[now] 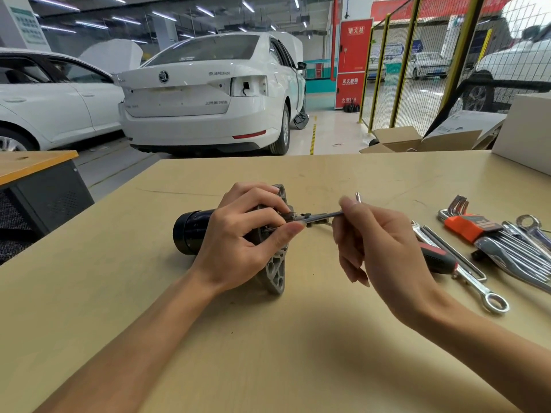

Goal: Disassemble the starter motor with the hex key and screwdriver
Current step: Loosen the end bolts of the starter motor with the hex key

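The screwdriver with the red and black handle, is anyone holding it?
No, the screwdriver lies on the table behind the right hand.

The starter motor lies on its side at the middle of the tabletop, its flange toward the right. The left hand rests on it; the right hand, just to its right, holds the hex key against the motor's end. Behind the right hand lies a screwdriver, with wrenches beside it. Farther right sits a hex key set. Beyond the tabletop's far edge stand 2 cars and an open carton.
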Demonstrator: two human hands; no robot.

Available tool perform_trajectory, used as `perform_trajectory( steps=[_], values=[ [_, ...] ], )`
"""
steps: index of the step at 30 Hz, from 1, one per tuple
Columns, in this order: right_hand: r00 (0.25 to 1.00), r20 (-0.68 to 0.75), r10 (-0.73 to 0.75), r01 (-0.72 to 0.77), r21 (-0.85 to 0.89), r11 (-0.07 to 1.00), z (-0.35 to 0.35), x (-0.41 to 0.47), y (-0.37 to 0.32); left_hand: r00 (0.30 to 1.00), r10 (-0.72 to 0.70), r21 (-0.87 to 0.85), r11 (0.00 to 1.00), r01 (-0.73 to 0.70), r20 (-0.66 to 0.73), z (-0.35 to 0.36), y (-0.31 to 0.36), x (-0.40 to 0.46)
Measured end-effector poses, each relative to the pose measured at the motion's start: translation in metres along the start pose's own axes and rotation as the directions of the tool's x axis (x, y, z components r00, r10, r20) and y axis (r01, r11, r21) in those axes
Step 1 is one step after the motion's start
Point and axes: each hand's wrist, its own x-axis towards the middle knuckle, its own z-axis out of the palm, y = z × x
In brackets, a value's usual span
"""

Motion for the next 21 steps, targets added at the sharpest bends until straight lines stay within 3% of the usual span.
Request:
perform_trajectory(
  steps=[7, 18, 21],
  values=[
    [0.983, 0.062, -0.175, 0.186, -0.274, 0.943, -0.0016, -0.0003, 0.0076, 0.999, -0.03, -0.018, 0.999, 0.031, 0.013, -0.0003, 0.0002, -0.0013],
    [0.97, 0.091, -0.225, 0.243, -0.352, 0.904, -0.0057, 0.0036, 0.0051, 1.0, 0.003, 0.023, 1.0, -0.004, 0.026, 0.0012, -0.0009, -0.0028],
    [0.98, 0.075, -0.186, 0.2, -0.273, 0.941, -0.0057, 0.0024, 0.0042, 1.0, -0.002, 0.026, 1.0, 0.001, 0.028, 0.0014, 0.0002, -0.002]
  ],
)
